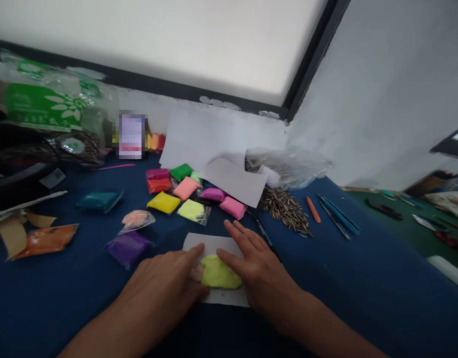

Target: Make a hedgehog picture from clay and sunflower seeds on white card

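A flattened lump of yellow-green modelling clay (pixel 220 273) lies on a small sheet of white paper (pixel 204 240) at the table's front. My left hand (pixel 169 273) rests at the left side of the clay, its index finger over the paper and its thumb near the lower edge, with a gap between them. A pale peach patch shows beside that hand; I cannot tell whether it is clay or a fingertip. From the right, my right hand (pixel 256 266) reaches over the paper with fingers stretched out, its thumb touching the clay's upper edge.
Packets of coloured clay lie beyond my hands, among them a yellow one (pixel 163 203) and a purple one (pixel 129 248). Striped seeds (pixel 286 211), a black pen (pixel 264 229), an orange stick (pixel 313 210) and blue tweezers (pixel 339 215) lie to the right. A bag (pixel 49 109) stands back left.
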{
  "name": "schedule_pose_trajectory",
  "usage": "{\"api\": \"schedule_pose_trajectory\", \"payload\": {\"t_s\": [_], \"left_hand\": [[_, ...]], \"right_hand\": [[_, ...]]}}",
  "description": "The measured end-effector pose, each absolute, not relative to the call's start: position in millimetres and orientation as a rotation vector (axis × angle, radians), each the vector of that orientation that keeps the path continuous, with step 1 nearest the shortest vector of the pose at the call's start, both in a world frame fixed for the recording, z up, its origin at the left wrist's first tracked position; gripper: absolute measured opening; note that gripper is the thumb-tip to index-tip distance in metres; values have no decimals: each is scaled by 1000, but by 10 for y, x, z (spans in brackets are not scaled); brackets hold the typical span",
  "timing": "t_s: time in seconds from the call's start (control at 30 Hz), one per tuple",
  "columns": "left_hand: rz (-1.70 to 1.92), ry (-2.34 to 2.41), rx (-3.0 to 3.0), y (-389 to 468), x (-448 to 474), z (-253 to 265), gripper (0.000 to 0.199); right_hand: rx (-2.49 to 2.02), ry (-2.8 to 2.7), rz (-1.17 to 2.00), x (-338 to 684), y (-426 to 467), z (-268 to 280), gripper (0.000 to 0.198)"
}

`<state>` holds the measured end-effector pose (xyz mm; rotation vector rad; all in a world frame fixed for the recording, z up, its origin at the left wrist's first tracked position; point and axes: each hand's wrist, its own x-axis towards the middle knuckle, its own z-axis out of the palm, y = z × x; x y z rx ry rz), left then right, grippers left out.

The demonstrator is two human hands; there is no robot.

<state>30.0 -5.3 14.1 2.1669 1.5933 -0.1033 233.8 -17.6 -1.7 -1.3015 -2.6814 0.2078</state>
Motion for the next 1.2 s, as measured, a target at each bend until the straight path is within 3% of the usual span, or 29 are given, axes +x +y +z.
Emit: {"api": "schedule_pose_trajectory", "payload": {"t_s": [0.4, 0.67, 1.2], "left_hand": [[-95, 1553, 2216, -63, 300, 114, 57], [-103, 1555, 2223, -79, 277, 90, 59], [-197, 1553, 2203, -116, 265, 115, 63]], "right_hand": [[-1407, -2654, 187, 2443, -146, 89, 72], [-1408, -2822, 406, 2447, -212, 211, 65], [-1497, -2784, 390, 2543, -198, 213, 64]]}}
